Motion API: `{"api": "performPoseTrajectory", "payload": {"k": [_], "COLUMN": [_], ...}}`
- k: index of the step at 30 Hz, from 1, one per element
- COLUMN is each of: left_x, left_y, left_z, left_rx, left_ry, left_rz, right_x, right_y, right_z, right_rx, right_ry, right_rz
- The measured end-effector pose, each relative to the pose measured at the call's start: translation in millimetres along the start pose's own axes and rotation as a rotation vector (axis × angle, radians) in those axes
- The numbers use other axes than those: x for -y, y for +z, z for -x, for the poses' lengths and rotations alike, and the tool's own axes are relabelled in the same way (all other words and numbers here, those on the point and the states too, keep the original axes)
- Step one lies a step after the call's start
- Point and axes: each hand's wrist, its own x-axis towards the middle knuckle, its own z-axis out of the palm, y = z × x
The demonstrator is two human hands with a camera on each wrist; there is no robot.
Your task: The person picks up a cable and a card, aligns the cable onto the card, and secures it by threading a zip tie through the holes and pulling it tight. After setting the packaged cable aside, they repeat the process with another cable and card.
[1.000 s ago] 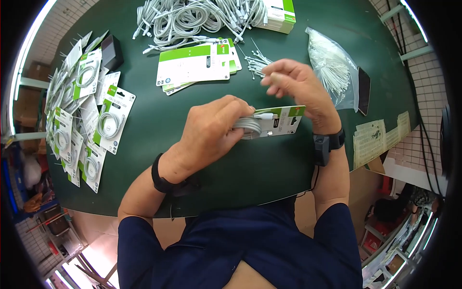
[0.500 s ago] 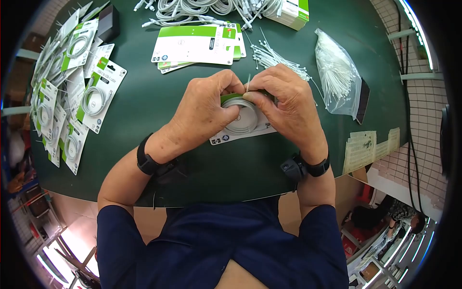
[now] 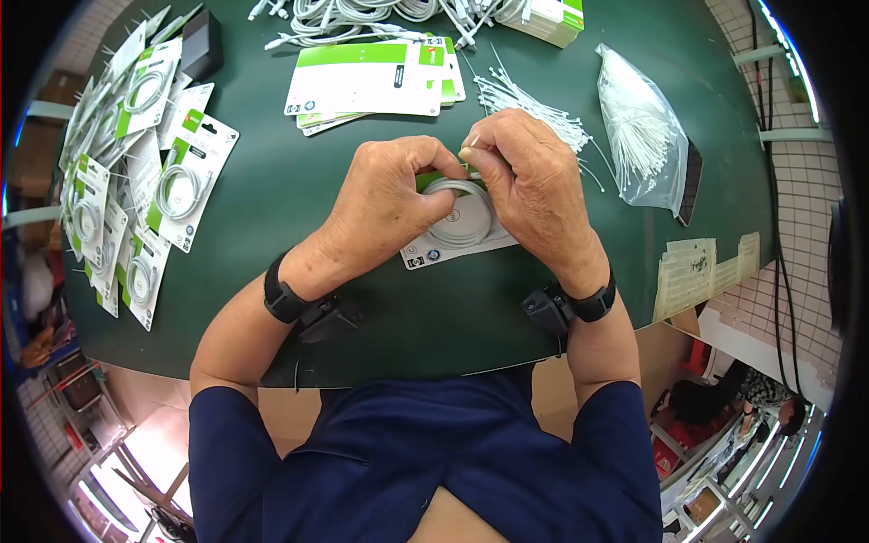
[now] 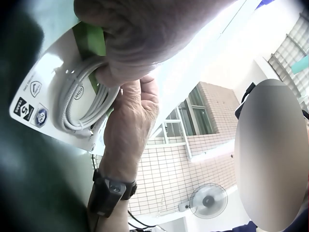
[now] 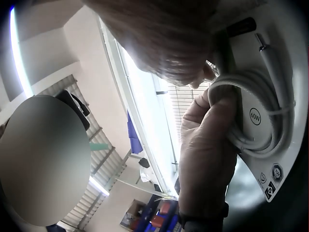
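In the head view, a coiled white USB cable (image 3: 463,242) lies against a white-and-green packaging card (image 3: 425,256), held over the table between both hands. My left hand (image 3: 385,195) grips the coil and card from the left; the right wrist view shows its thumb tucked inside the coil, beside a "60W" print (image 5: 255,116). At the card's upper edge my right hand (image 3: 539,176) pinches a thin white cable tie (image 3: 475,140) between thumb and index finger. Another cable tie (image 5: 280,109) crosses the coil near its connector. The right fingertips are partly hidden in both wrist views.
Finished cable cards (image 3: 145,181) are heaped at the left by a black box (image 3: 201,45). Flat cards (image 3: 353,86) are stacked behind the hands, below a pile of white cables (image 3: 362,23). Loose cable ties (image 3: 525,104), a bag of ties (image 3: 638,127) and a phone (image 3: 692,181) lie right.
The right hand came from the open pose on the right to the card's top edge and took hold of the tie. The card turned so its coil faces up; the hands then barely moved.
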Motion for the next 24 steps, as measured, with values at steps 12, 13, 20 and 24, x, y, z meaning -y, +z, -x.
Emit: {"api": "performPoseTrajectory", "payload": {"k": [12, 13, 20, 24], "left_x": [9, 10, 13, 12], "left_y": [6, 7, 13, 13], "left_z": [-3, -4, -7, -6], "left_rx": [-0.025, -0.026, 0.03, 0.089], "left_ry": [-0.006, -0.01, -0.02, -0.125], "left_rz": [0.152, 0.155, 0.255, 0.312], "right_x": [-2, -3, -4, -7], "right_y": [5, 6, 11, 14], "right_z": [1, 0, 2, 2], "right_rx": [-0.044, -0.043, -0.022, -0.038], "right_ry": [-0.048, -0.051, -0.065, -0.052], "right_rz": [0.105, 0.114, 0.156, 0.152]}}
